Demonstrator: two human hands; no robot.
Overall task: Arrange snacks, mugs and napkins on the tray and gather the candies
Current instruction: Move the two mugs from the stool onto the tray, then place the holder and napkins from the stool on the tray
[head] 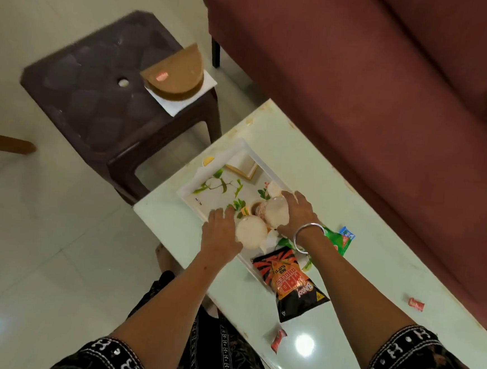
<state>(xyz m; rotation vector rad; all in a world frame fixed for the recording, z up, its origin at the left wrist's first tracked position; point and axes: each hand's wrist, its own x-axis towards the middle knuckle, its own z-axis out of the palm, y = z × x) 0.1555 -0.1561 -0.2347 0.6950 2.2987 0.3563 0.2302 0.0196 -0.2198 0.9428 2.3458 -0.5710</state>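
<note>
A white tray with a green leaf print lies on the pale table. My left hand grips a white mug over the tray's near edge. My right hand grips a second white mug, tilted on its side above the tray. A folded napkin rests at the tray's far end. A black-and-orange snack bag lies half on the tray's near corner. A green packet sits beside my right wrist. Red candies lie loose on the table, one near the front edge, another to the right.
A dark plastic stool stands left of the table, holding a brown semicircular box on white paper. A maroon sofa runs along the table's far side. A blue wrapper lies by the green packet.
</note>
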